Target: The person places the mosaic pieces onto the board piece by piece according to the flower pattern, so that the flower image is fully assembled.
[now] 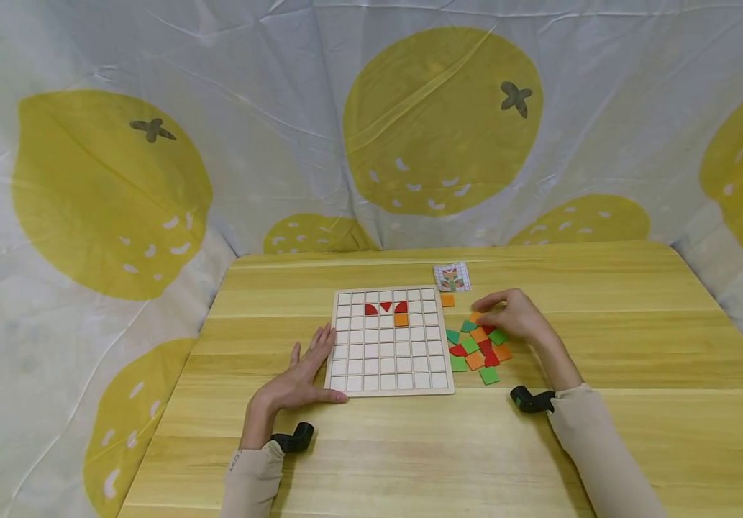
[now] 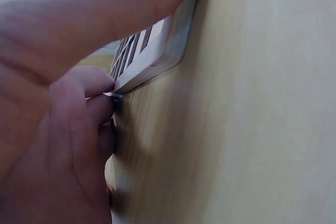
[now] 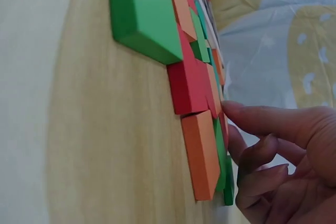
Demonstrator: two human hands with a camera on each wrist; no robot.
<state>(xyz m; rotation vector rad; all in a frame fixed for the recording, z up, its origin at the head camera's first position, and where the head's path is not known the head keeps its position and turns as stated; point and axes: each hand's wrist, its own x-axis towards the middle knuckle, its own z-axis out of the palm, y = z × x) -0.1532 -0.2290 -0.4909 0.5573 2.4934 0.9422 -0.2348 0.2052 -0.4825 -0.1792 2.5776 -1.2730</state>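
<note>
Picking a piece seems to be the step in hand: the right hand (image 1: 518,316) reaches into the far side of the loose tiles (image 1: 478,346), which lie on the counter (image 1: 410,457) just right of the grid board (image 1: 379,365). Its thumb and forefinger come close together at an orange tile (image 1: 475,316), the other fingers bent; whether they pinch it, I cannot tell. The left hand (image 1: 295,380) has its fingers extended and thumb spread apart, touching the board's near left corner. Three red pieces (image 1: 400,308) and one orange square (image 1: 401,321) sit in the grid. The next move probably calls for a sure pinch on one tile and a clean lift, leaving its neighbours undisturbed.
</note>
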